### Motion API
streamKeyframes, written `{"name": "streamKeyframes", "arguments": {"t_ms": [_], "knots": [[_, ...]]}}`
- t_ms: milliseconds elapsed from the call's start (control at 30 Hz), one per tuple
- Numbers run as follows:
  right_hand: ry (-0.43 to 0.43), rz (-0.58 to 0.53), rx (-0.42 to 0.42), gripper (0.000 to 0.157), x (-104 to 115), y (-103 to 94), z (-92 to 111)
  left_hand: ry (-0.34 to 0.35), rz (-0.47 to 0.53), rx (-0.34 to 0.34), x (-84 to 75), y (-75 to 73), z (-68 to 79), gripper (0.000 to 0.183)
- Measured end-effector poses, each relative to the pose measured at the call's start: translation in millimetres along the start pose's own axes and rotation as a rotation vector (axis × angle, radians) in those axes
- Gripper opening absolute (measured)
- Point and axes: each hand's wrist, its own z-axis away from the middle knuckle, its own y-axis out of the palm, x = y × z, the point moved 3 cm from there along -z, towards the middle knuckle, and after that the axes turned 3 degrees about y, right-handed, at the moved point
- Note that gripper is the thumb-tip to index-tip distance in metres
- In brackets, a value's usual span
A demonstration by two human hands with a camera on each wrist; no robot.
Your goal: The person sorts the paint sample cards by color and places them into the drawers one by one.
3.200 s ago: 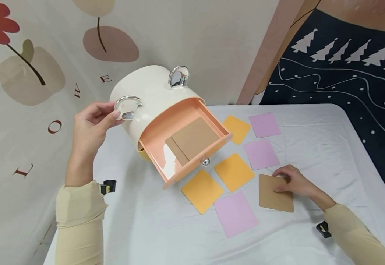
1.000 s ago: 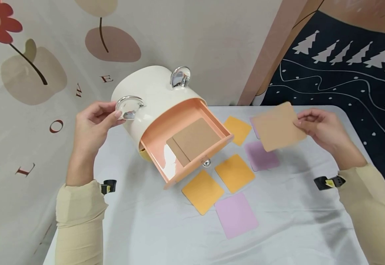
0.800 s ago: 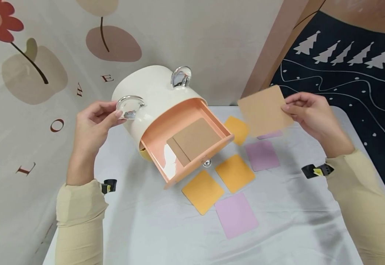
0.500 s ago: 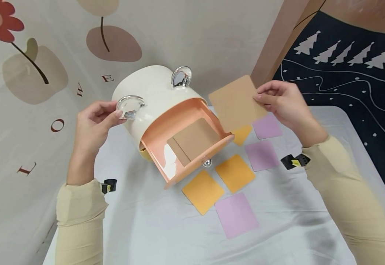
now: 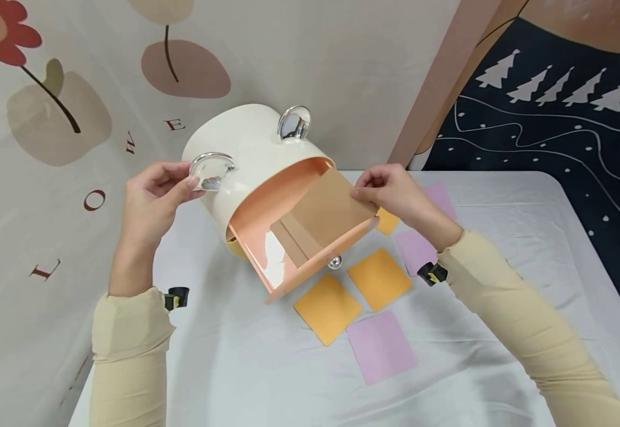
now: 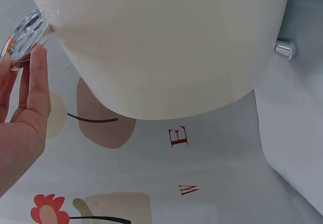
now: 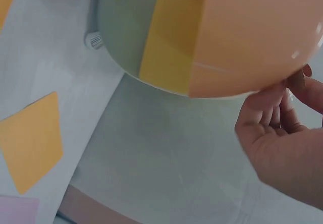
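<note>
A small white cabinet [image 5: 235,133] with rounded sides has its peach top drawer [image 5: 251,210] pulled out. At one of its chrome ear-shaped ornaments [image 5: 211,175], my left hand [image 5: 150,201] pinches the edge between thumb and fingers; the left wrist view shows this hand [image 6: 28,103] from below. Over the drawer's right side, my right hand [image 5: 395,193] holds a brown square card [image 5: 336,204] by its corner. Other brown cards [image 5: 293,240] lie beneath it inside the drawer. In the right wrist view the fingertips of the right hand [image 7: 282,138] are partly hidden beside the drawer front.
Orange cards [image 5: 327,308] and purple cards [image 5: 382,349] lie spread on the white-covered table [image 5: 235,367]. A round chrome knob [image 5: 335,262] sticks out from the drawer front. Yellow [image 7: 169,37] and green-grey drawer fronts [image 7: 128,27] adjoin the peach one. A printed curtain [image 5: 310,71] hangs behind the cabinet.
My right hand has lifted the brown card from the table at right and carried it left, then down over the open drawer. My left hand stays at the chrome ear.
</note>
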Motion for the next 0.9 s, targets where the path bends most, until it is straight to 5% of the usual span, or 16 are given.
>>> {"name": "streamKeyframes", "arguments": {"t_ms": [200, 633, 900], "knots": [[-0.043, 0.172, 0.065, 0.014, -3.0, 5.6, 1.9, 0.009, 0.006, 0.0, 0.2, -0.3, -0.7, 0.018], [-0.04, 0.027, 0.151, 0.017, -26.5, -31.6, 28.7, 0.008, -0.033, 0.0, 1.1, -0.5, 0.4, 0.019], [-0.148, -0.109, 0.481, 0.015, -47.7, -13.2, 50.9, 0.019, 0.035, 0.001, 1.7, -0.6, -0.8, 0.019]]}}
